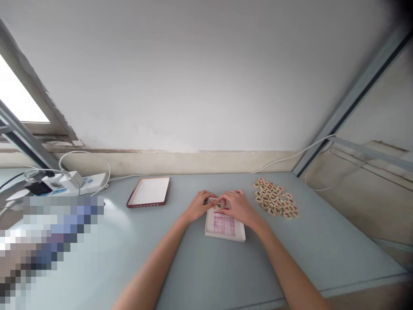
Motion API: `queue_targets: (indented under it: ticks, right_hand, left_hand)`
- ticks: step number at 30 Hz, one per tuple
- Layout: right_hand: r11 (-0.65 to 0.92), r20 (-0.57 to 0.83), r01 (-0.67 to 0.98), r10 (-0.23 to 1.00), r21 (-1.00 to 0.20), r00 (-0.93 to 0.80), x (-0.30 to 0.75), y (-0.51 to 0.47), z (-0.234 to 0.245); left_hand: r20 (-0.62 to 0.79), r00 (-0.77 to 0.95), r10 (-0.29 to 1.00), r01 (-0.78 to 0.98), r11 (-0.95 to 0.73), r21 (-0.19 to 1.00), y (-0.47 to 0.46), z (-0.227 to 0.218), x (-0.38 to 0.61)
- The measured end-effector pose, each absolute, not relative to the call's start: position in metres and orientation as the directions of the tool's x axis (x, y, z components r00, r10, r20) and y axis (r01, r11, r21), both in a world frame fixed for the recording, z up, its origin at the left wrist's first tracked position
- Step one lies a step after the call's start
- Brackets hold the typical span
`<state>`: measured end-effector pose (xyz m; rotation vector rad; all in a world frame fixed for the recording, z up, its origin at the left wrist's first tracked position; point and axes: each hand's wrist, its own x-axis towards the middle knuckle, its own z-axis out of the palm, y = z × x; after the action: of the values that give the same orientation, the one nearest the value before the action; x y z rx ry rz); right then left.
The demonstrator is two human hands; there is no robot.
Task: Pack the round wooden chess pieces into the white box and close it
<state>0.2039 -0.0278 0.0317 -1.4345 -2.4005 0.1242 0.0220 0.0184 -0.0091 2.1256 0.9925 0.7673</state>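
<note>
A shallow white box (226, 228) with red grid lines inside lies on the grey table (206, 267) in front of me. My left hand (200, 206) rests at the box's far left corner, fingers curled against it. My right hand (237, 204) is over the box's far edge, fingertips pinched on a round wooden chess piece (220, 205) with a dark character. A pile of several similar round pieces (275, 199), marked red and black, lies flat on the table to the right of my right hand.
The box's lid (149, 192), white inside with a dark red rim, lies upturned at the left. A white power strip (80, 183) with plugs and cables sits at the far left by the wall. A blurred patch covers the lower left.
</note>
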Motion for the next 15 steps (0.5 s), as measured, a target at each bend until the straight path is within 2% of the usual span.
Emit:
queue_targets:
  ticks: [11, 15]
  right_hand:
    - [0.457, 0.244, 0.875, 0.877, -0.157, -0.414, 0.212, -0.027, 0.034]
    - [0.486, 0.263, 0.866, 0.857, -0.121, -0.444, 0.211, -0.027, 0.030]
  left_hand:
    - [0.250, 0.555, 0.793, 0.427, -0.530, 0.733, 0.017, -0.010, 0.021]
    - [0.222, 0.528, 0.820, 0.460, -0.495, 0.737, 0.016, -0.008, 0.023]
